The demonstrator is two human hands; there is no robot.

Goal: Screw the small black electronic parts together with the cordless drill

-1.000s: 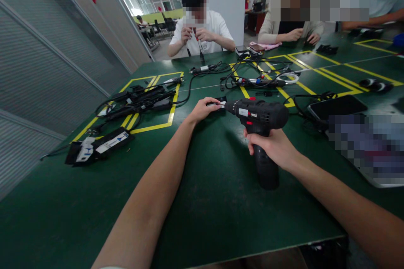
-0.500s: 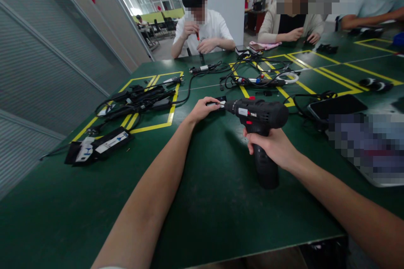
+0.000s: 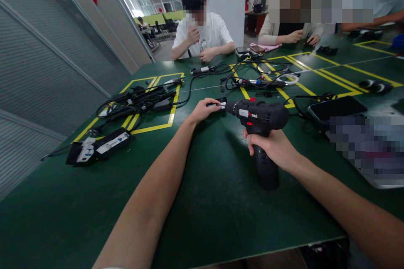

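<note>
My right hand (image 3: 268,145) is wrapped round the handle of a black cordless drill (image 3: 260,114) with small red parts. The drill lies level, its chuck pointing left, and its handle reaches down to the green table (image 3: 221,201). At the chuck's front end, my left hand (image 3: 205,110) has its fingertips closed on the short silver bit (image 3: 222,105). Just behind those fingertips lies a small black case (image 3: 223,101), partly hidden by the hand and the drill.
Left, black cables and tools (image 3: 142,98) lie on yellow-taped areas, near a black pouch (image 3: 97,146). Further back are more cables and a pen-like tool (image 3: 252,82). A phone (image 3: 337,107) lies right. Across the table sits a person (image 3: 217,29) in white; others sit right.
My hands and the drill stay almost in place. Across the table, the person in white has lowered one hand to the tabletop. The view has shifted slightly.
</note>
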